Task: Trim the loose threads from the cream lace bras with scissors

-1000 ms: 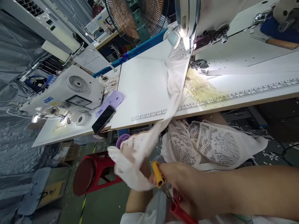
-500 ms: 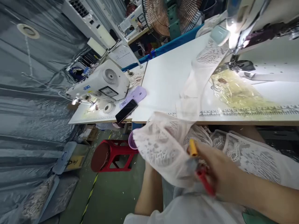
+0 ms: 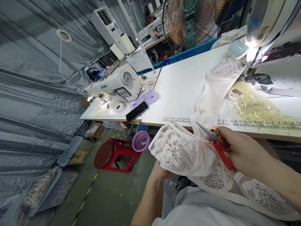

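Note:
A white lace bra (image 3: 180,150) hangs in front of the table edge, its lace cup turned up toward me. My left hand (image 3: 162,171) holds it from underneath, with the fingers hidden behind the cloth. My right hand (image 3: 237,144) grips scissors (image 3: 219,146) with red and orange handles. Their pointed metal blades lie over the bra's edge and point up and left. From the bra, a pale fabric band (image 3: 207,97) runs across the tabletop to the lit sewing machine (image 3: 256,62). More lace pieces (image 3: 265,194) lie over my lap.
The white table (image 3: 176,91) carries a printed ruler and yellowish plastic film (image 3: 251,100). Leftward are a black phone (image 3: 137,112), a lilac card (image 3: 150,97) and another sewing machine (image 3: 117,84). A red stool (image 3: 122,157) and purple basket (image 3: 141,140) stand below. A fan (image 3: 190,28) is behind.
The scissors have come up and left from the blur below, and their blades now show at the bra's edge. The cup has turned flatter toward me. The whole view has shifted slightly.

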Tool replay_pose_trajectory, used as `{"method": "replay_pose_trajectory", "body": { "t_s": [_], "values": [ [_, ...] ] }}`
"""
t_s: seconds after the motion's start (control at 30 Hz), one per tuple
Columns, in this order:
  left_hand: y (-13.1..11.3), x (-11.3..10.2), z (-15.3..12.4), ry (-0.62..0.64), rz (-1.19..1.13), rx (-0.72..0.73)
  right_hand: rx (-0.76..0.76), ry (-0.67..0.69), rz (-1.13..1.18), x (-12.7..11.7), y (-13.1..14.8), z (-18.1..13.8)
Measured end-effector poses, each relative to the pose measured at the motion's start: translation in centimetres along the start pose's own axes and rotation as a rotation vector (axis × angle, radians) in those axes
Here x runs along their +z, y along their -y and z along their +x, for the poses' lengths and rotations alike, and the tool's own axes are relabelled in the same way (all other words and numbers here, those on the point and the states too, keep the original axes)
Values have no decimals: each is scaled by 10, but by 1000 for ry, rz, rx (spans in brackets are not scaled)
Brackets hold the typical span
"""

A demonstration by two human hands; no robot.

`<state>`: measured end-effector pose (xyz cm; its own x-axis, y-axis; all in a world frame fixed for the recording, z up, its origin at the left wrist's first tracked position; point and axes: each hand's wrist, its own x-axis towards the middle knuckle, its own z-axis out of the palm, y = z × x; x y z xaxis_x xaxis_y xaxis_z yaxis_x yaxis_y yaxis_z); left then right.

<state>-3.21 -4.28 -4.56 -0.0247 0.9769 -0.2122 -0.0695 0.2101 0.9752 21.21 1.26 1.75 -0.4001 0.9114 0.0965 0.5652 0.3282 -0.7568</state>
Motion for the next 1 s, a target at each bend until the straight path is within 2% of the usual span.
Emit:
{"method": "replay_pose_trajectory", "body": {
  "t_s": [0.1, 0.17, 0.23, 0.27, 0.33, 0.37, 0.43, 0.53, 0.63, 0.73, 0.83, 0.93, 1.0],
  "values": [
    [-8, -25, -4, -14, 618, 59, -47, 21, 94, 6, 1, -8],
    [-18, -34, -13, -114, 797, 118, -97, 50, 96, 11, 5, -13],
    [-29, -30, -22, -121, 857, 360, -146, 97, 75, 17, 12, -19],
    [-33, -24, -26, -51, 898, 555, -170, 118, 65, 21, 17, -22],
    [-39, -5, -29, 177, 946, 912, -236, 164, 56, 28, 27, -30],
    [-40, 4, -29, 261, 941, 1010, -267, 182, 53, 31, 31, -35],
    [-39, 18, -25, 399, 878, 1071, -293, 227, 45, 34, 37, -43],
    [-40, 19, -21, 574, 718, 952, -250, 338, 13, 23, 36, -45],
    [-44, 2, -22, 652, 596, 752, -135, 466, -41, -6, 23, -35],
    [-41, -18, -23, 617, 482, 478, -38, 525, -124, -32, 5, -14],
    [-25, -30, -19, 516, 448, 229, 74, 561, -152, -40, -8, 8],
    [-9, -31, -6, 441, 514, 87, 127, 585, -140, -35, -12, 23],
    [-4, -25, 5, 451, 591, 58, 112, 589, -135, -30, -11, 29]
  ]
}}
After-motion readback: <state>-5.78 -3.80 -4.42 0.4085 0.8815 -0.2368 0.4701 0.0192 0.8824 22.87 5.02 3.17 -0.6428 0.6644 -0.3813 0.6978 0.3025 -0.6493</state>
